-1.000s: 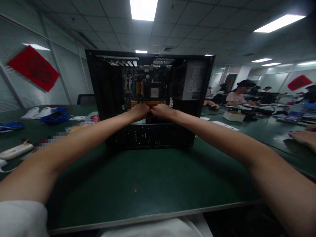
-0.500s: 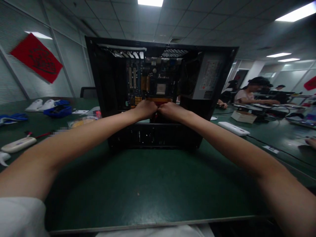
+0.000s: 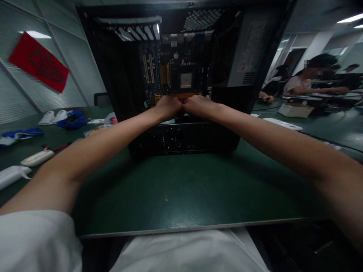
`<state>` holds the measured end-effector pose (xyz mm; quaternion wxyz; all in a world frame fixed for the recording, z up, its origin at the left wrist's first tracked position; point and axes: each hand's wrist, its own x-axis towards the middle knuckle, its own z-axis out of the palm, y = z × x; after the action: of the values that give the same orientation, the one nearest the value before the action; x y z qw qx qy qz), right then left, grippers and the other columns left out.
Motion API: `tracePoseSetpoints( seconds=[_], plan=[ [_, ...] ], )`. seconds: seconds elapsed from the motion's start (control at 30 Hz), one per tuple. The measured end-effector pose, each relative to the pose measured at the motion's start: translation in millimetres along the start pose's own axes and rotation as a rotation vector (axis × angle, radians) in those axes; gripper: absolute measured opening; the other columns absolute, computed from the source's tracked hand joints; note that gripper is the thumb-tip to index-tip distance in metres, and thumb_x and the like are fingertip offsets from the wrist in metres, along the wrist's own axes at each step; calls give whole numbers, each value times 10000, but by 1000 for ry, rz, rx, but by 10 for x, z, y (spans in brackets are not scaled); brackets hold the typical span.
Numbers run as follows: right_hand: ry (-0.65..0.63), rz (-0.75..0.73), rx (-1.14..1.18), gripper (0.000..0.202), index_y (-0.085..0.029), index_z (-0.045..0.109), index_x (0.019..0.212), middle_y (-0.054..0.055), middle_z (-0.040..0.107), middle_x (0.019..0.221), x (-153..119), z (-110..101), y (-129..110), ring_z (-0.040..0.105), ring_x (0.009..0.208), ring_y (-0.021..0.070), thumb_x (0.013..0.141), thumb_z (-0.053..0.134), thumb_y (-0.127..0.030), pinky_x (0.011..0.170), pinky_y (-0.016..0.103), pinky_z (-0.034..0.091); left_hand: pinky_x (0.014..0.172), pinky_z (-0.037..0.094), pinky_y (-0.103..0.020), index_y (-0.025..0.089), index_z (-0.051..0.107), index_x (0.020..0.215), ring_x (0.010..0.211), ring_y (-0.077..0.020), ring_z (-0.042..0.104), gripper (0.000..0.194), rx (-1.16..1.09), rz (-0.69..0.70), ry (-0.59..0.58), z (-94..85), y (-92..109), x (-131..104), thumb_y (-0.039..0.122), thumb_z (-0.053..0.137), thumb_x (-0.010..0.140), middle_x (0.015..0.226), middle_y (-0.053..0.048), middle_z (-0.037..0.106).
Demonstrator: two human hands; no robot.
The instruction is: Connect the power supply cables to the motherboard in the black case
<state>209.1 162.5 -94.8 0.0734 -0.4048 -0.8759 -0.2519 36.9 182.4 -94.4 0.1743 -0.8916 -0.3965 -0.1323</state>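
Dim scene, ceiling light [image 3: 350, 18] overhead, tabletop [image 3: 193, 207] sheen, stretched edges

Before us, a green worktop [image 3: 181, 192] bears an open black computer case [image 3: 198, 136], a blue bundle [image 3: 73, 121] and a flat white object [image 3: 283, 124].

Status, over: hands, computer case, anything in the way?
Left hand and right hand close together at the open computer case, grip hidden. Case on green table, circuit board showing. Hands themselves cover part of the view inside.
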Motion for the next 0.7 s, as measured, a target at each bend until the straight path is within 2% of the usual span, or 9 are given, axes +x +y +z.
tracePoseSetpoints(
  seconds=[0.07,0.2,0.37,0.47,0.57,0.7],
  plan=[
    [46,5,-70,347,-84,711,1161,180,715,1133,-15,18,9,639,1061,287,1020,409,-182,843,374,467,910,478,-426,80,762,983,1046,-331,649,247,66,-26,-17,-37,26,-41,156,549,882,1001,-191,728],
    [105,-58,-145,318,-102,688,1197,171,683,1203,-105,-6,20,614,1079,289,971,472,-162,845,360,436,897,481,-394,152,761,1054,1026,-300,662,291,42,-33,-40,-135,89,-170,146,527,880,1011,-144,733],
    [192,-9,-48,338,-85,671,1210,174,631,1254,-216,-109,-5,589,1095,280,950,460,-130,786,329,421,899,470,-391,145,746,1076,1010,-300,666,327,-22,75,15,-228,153,-268,250,472,933,1059,-145,728],
    [158,17,37,323,-74,693,1157,179,632,1223,-224,-139,-43,594,1059,267,961,444,-134,793,325,410,838,477,-343,127,725,1059,932,-254,678,313,-137,153,-58,-233,126,-264,310,505,933,1028,-128,736],
    [132,12,103,305,-91,711,1117,164,643,1197,-219,-138,-65,597,1042,252,969,451,-150,811,314,399,794,477,-295,123,696,1066,917,-222,679,279,-256,204,-124,-209,70,-246,287,603,861,1039,-106,741],
    [147,13,155,321,-83,714,1101,158,648,1193,-223,-140,-64,593,1034,237,960,428,-121,822,306,394,782,474,-285,132,701,1049,904,-211,680,259,-318,237,-96,-179,38,-237,240,599,837,1029,-99,746]
  ],
)
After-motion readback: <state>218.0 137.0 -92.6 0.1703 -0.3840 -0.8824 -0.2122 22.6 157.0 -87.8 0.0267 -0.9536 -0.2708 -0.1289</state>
